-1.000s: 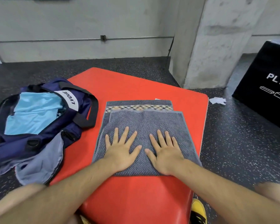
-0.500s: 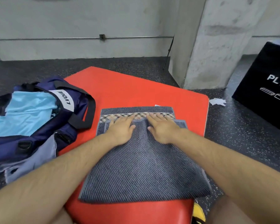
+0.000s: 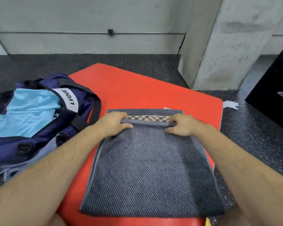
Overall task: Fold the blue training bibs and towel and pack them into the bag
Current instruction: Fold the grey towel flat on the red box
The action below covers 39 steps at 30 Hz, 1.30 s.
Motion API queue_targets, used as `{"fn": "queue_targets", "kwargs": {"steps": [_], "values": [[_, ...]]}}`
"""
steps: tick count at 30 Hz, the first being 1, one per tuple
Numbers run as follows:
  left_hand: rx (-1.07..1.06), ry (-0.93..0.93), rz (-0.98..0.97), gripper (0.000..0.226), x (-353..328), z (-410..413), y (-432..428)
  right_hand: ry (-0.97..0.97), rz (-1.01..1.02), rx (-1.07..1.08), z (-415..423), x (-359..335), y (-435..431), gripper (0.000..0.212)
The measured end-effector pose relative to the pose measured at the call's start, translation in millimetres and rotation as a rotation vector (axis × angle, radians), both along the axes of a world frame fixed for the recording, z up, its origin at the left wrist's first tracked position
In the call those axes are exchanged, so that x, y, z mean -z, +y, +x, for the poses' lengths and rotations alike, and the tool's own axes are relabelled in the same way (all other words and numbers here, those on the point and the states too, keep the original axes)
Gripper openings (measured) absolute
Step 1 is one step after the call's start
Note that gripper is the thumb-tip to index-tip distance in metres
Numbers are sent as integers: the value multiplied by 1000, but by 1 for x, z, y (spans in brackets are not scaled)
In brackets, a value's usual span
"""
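floor: dark speckled surface across the frame.

pillar: grey concrete, upper right.

mat: red pad, centre of frame, lying on the floor.

towel: grey with a diagonal stripe weave, folded in layers, flat on the mat from centre to lower centre. its near edge lies close to the mat's near edge. a plaid band shows on the lower layer at the far end, between the hands.

bag: navy with black straps, left of frame, open at the top, touching the mat's left edge.

box: black, right edge of frame. its white lettering is cut off by the frame and cannot be read.

bibs: light blue fabric, inside the open bag.

left hand: at the left end of the upper layer's far hem, fingers curled over the hem, thumb on the towel face, pinching it.

right hand: at the hem's right end, same grip.

label: white patch on the bag, black text "lvque".

scrap: white, crumpled, on the floor just right of the mat.
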<state>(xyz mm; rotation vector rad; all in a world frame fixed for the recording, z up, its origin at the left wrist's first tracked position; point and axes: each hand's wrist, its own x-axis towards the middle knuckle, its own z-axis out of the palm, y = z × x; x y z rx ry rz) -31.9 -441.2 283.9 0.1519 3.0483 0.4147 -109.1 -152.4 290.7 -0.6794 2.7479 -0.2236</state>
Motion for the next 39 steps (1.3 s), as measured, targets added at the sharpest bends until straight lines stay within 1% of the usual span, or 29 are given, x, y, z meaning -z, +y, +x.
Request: {"fn": "queue_targets", "kwargs": {"steps": [3,5,8,12,14,18,20,26,28,31,34,37,38,39], "values": [[14,-118,46,29,1,6,-21,-108,-73,60,-6,-5,20,17],[35,-108,81,25,3,8,-30,-101,-129,69,-8,-5,29,16],[-54,-60,144,25,3,9,-38,-114,-243,88,-11,-6,41,8],[-163,-82,190,23,-1,5,-39,-139,-264,98,-19,-7,50,5],[-226,-66,224,20,-2,2,-41,-85,-252,90,-22,-4,50,8],[-343,46,259,23,2,-7,-43,157,-246,104,-28,9,43,23],[-390,99,253,26,7,-12,-41,223,-253,128,-34,15,38,23],[-431,230,183,29,21,-29,-34,270,-209,205,-49,26,23,25],[-428,217,141,30,27,-34,-34,282,-169,236,-54,29,18,27],[-422,186,82,23,35,-38,-35,278,-128,278,-60,34,12,26],[-404,176,100,16,35,-40,-35,286,-158,298,-61,42,9,24],[-420,188,-11,16,32,-40,-34,293,-200,236,-61,49,11,22],[-421,186,-12,16,31,-40,-35,303,-187,208,-61,50,12,21],[-408,183,36,15,30,-39,-36,321,-174,181,-60,50,13,20]]}}
